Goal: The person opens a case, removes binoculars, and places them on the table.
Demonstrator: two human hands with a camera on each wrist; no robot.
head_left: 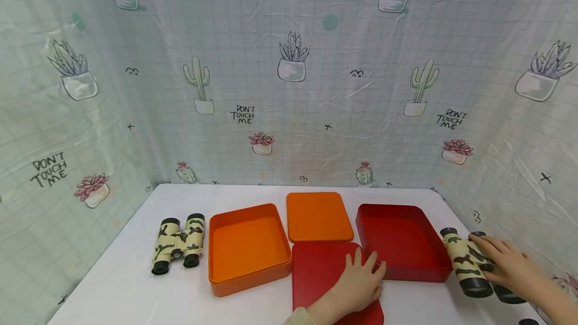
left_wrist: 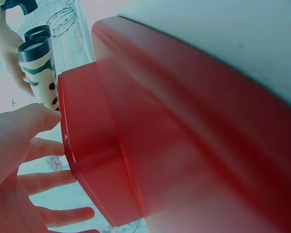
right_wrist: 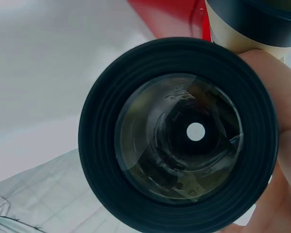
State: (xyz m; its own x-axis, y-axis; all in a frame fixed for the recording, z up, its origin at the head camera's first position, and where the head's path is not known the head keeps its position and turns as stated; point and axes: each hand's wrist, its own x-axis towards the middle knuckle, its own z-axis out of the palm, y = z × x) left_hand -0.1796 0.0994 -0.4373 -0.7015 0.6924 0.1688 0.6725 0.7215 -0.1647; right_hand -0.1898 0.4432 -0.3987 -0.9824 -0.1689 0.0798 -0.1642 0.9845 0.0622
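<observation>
At the right of the head view, my right hand (head_left: 519, 267) grips one barrel of the camouflage binoculars (head_left: 465, 262), beside the open red box (head_left: 406, 271). The right wrist view looks straight into a wide black-rimmed lens of these binoculars (right_wrist: 99, 136), with fingers (right_wrist: 286, 141) wrapped along the side. My left hand (head_left: 356, 285) is over the red lid (head_left: 311, 275), its fingers spread and pointing away from me. In the left wrist view, the fingertips of my left hand (left_wrist: 19, 155) are right at the red box's edge (left_wrist: 87, 131).
Left of the lids stands an open orange box (head_left: 250, 282), with a second pair of camouflage binoculars (head_left: 194, 239) beyond it. The flat orange lid (head_left: 319, 217) lies behind the red lid. Cactus-print sheeting (head_left: 289, 114) walls the white table (head_left: 135, 295). A dark round end (head_left: 528, 322) shows at bottom right.
</observation>
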